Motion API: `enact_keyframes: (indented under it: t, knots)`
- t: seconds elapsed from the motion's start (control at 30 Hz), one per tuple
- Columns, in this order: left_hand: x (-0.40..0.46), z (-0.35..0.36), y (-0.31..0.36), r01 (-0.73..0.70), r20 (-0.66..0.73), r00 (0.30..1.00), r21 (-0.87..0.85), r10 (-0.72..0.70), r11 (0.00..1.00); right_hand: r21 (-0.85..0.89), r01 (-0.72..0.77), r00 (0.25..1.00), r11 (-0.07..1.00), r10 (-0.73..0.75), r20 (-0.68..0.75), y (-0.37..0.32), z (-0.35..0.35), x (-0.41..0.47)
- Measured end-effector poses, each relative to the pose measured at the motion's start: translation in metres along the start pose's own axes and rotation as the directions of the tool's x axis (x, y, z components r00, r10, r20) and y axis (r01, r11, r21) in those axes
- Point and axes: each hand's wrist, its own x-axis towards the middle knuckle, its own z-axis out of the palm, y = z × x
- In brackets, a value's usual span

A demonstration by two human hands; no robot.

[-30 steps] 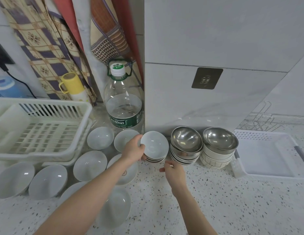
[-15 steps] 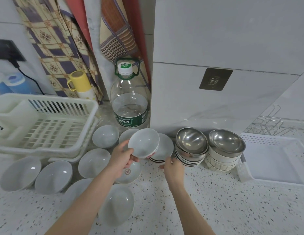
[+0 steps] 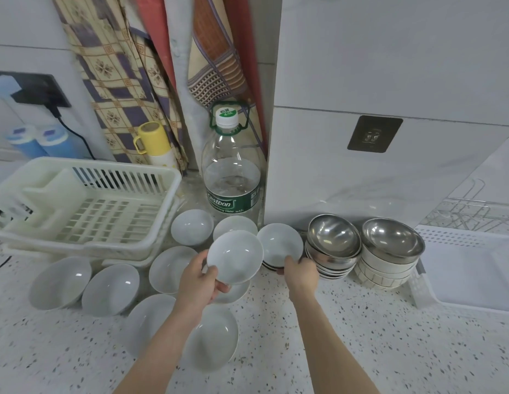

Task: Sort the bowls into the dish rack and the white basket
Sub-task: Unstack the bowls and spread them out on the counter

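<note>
My left hand (image 3: 200, 282) grips a small white bowl (image 3: 235, 255) by its near rim, lifted and tilted above the counter. My right hand (image 3: 300, 273) holds the near edge of a short stack of small white bowls (image 3: 280, 245) by the wall. To its right stand a stack of steel bowls (image 3: 333, 240) and a steel bowl on ribbed white bowls (image 3: 391, 245). Several larger white bowls (image 3: 111, 288) lie spread on the counter at left. The cream dish rack (image 3: 85, 206) sits at far left and the white basket (image 3: 472, 268) at far right.
A large water bottle (image 3: 233, 177) stands against the wall corner behind the bowls. A yellow-capped flask (image 3: 155, 146) and hanging cloths are behind the rack. A wire rack (image 3: 461, 214) lies behind the basket. The speckled counter (image 3: 276, 351) runs along the front.
My left hand has lifted the top small white bowl off the stack and carried it left and toward me. My right hand has moved up to the stack's near edge.
</note>
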Motion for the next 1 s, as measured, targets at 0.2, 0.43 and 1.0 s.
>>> enact_keyframes:
  t: [0.2,0.43,1.0]
  knots:
    - [-0.011,-0.008,-0.004,0.005,0.018,1.0,-0.008,-0.005,1.0,0.057,-0.046,0.999,0.997,0.047,-0.018,-0.003,0.004,-0.001]
    - [-0.013,-0.022,-0.008,0.008,0.035,0.999,-0.028,-0.007,1.0,0.127,-0.045,0.997,0.991,0.052,-0.054,-0.011,0.01,-0.008]
    - [-0.02,-0.075,-0.026,0.097,0.086,0.992,-0.095,-0.089,0.991,0.281,0.168,0.977,0.945,-0.121,-0.177,0.054,-0.015,-0.106]
